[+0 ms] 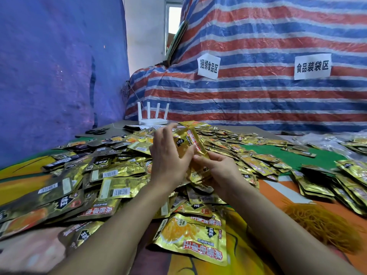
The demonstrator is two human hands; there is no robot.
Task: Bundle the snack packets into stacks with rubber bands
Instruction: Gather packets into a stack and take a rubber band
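L hand [168, 157] & R hand [218, 175] both grip gold packet stack [190, 147] over loose packet heap [111, 175]; rubber-band pile [321, 227] near R, router [153, 118] & scissors [97, 132] behind

Two forearms [111, 231] in shot now, bare from the frame's lower edge right up to the wrists. The left hand [168, 161] and right hand [220, 173] are bare as well.
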